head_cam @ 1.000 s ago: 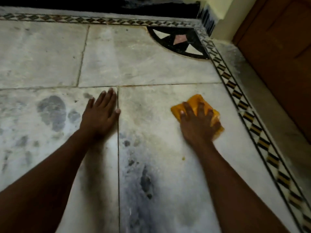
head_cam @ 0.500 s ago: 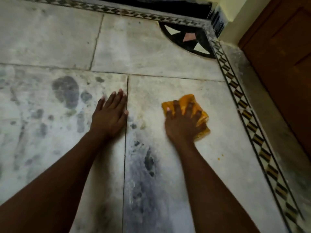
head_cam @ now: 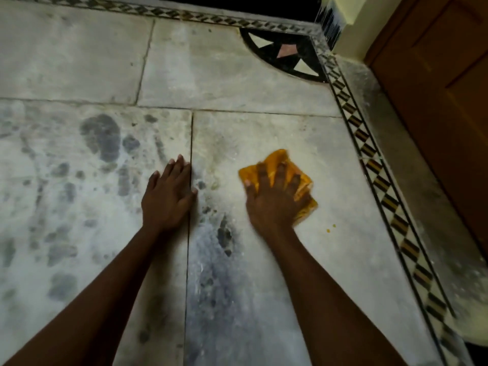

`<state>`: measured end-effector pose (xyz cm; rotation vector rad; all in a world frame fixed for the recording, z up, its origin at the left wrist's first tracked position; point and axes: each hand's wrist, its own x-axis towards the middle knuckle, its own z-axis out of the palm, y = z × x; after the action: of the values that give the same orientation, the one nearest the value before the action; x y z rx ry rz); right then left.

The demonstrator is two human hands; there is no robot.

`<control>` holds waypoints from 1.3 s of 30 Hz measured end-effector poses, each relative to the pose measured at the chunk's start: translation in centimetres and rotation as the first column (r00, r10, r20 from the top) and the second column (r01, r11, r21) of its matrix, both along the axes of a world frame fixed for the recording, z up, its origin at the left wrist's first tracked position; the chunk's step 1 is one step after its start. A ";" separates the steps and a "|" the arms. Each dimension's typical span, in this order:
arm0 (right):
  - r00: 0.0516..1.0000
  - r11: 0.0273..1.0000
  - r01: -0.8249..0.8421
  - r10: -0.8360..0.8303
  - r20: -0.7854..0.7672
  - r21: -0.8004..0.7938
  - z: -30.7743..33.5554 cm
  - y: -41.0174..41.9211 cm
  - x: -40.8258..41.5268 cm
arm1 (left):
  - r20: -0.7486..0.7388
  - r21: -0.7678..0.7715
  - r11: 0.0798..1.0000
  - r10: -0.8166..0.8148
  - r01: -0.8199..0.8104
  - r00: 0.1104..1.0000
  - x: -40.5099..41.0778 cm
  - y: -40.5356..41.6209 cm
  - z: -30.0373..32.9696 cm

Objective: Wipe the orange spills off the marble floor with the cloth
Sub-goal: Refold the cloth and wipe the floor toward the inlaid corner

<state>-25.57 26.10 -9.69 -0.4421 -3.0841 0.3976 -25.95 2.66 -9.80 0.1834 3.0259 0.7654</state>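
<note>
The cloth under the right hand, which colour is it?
Orange-yellow; the cloth shows best in the head view.

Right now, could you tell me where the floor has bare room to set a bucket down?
Bare slabs lie beyond both hands, bordered by the patterned border strip. It is crowded where the left hand presses flat and the right hand presses the cloth, near orange specks.

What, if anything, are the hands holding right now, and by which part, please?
The right hand presses the orange cloth flat on the marble floor, fingers spread over its middle. The left hand holds nothing, resting flat on the floor.
</note>
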 end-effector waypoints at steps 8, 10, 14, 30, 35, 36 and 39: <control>0.869 0.857 -0.477 0.492 -0.040 0.194 -0.6 4.2 16.3 | 0.003 -0.030 0.999 -0.039 0.039 0.999 3.7 0.1 0.5; 0.946 0.924 -0.318 0.324 0.006 0.213 -0.6 8.7 15.2 | -0.017 -0.067 0.998 -0.020 0.019 1.000 5.4 0.3 0.3; 0.995 0.994 0.094 -0.095 0.019 0.052 0.7 8.0 9.8 | -0.052 -0.102 0.994 0.037 -0.042 0.998 9.0 1.3 0.1; 0.990 0.989 0.143 -0.144 -0.008 -0.046 0.7 4.9 8.9 | 0.003 -0.099 0.975 -0.201 0.200 0.980 -3.2 9.2 1.1; 0.980 0.981 -0.175 0.181 -0.080 0.084 0.2 7.3 15.6 | 0.035 -0.165 0.978 -0.123 0.127 0.992 -7.6 9.9 1.2; 0.988 0.988 -0.121 0.129 -0.088 0.092 0.0 8.5 15.4 | 0.035 -0.167 0.979 -0.110 0.114 0.993 -8.5 9.9 0.9; 0.991 0.987 0.114 -0.105 -0.085 0.114 -0.8 10.6 11.1 | -0.008 -0.173 0.982 -0.077 0.074 0.997 -9.2 10.0 -0.2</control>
<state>-14.50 36.72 -10.51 -0.5742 -2.9694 0.2227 -35.19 12.71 -10.00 0.2995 3.0576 0.4959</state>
